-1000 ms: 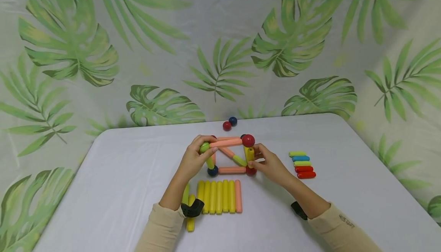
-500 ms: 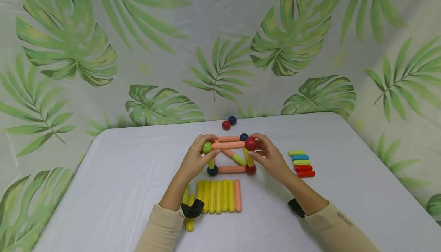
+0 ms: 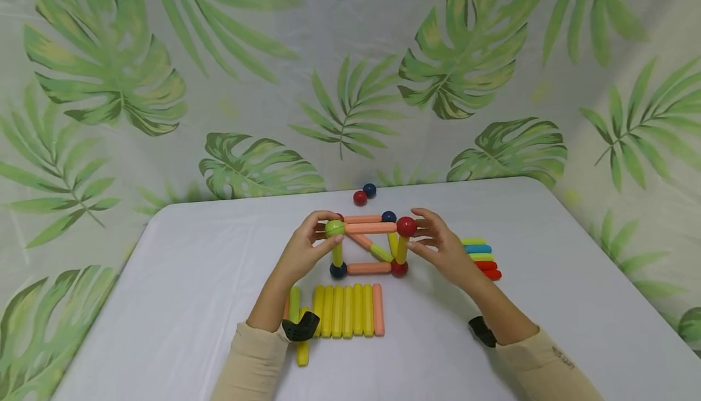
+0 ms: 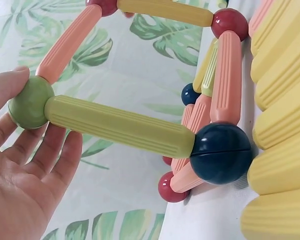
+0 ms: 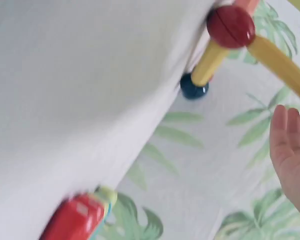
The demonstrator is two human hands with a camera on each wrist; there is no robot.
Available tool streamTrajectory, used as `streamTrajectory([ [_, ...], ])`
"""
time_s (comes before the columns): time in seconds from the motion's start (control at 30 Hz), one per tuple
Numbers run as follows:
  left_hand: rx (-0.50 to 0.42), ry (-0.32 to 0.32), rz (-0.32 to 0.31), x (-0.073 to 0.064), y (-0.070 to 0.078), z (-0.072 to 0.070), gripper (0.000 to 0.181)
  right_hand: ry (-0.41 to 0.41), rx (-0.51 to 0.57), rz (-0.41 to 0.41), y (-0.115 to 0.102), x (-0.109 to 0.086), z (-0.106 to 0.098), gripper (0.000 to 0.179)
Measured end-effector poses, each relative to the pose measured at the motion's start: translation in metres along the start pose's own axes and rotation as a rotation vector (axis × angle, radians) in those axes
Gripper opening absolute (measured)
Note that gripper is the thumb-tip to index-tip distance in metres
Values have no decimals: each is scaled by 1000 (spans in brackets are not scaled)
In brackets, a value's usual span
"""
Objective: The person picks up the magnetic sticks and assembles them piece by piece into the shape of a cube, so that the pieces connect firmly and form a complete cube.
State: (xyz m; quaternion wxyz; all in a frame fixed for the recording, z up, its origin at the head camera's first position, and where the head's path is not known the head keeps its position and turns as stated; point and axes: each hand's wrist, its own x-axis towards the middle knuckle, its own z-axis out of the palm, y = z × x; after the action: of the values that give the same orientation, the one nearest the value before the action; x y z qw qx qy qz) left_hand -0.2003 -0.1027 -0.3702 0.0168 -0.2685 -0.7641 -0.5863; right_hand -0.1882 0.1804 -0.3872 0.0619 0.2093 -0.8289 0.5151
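Note:
A frame of magnetic rods and balls stands on the table in the head view. A pink rod [image 3: 370,228] joins its upper green ball [image 3: 335,228] and upper red ball [image 3: 406,226]. Upright rods run down to a dark blue ball [image 3: 338,269] and a lower red ball [image 3: 399,267]. My left hand [image 3: 306,246] is beside the green ball, fingers loosely extended; in the left wrist view its thumb and fingers lie close around that green ball [image 4: 31,102]. To the right of the upper red ball is my right hand [image 3: 446,249], fingers spread and apart from it.
A row of yellow rods [image 3: 343,311] and a pink rod [image 3: 378,310] lies in front of the frame. More rods are partly under the left wrist. Several coloured rods [image 3: 482,257] lie at right. Loose red [image 3: 359,198] and blue balls [image 3: 369,190] sit behind.
My right hand moved up to the upper red ball, then drew away to the right. My left hand has loosened from the green ball and shifted left. The top of the frame shifted slightly right.

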Motion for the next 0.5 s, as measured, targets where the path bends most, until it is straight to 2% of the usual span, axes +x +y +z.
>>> streamTrajectory([
  [0.07,4,5,6,0,1,-1,34,-10,-71,-13,8,-5,-13,55],
  [0.17,12,2,28,0,2,-3,37,-23,-217,10,19,-18,-38,51],
  [0.23,22,6,35,0,1,-4,39,-57,-289,63,25,-29,-55,48],
  [0.33,62,46,28,-2,-6,-10,37,-130,-378,126,35,-47,-74,45],
  [0.5,226,106,-42,-19,-17,-30,33,-242,-478,214,51,-66,-88,39],
])
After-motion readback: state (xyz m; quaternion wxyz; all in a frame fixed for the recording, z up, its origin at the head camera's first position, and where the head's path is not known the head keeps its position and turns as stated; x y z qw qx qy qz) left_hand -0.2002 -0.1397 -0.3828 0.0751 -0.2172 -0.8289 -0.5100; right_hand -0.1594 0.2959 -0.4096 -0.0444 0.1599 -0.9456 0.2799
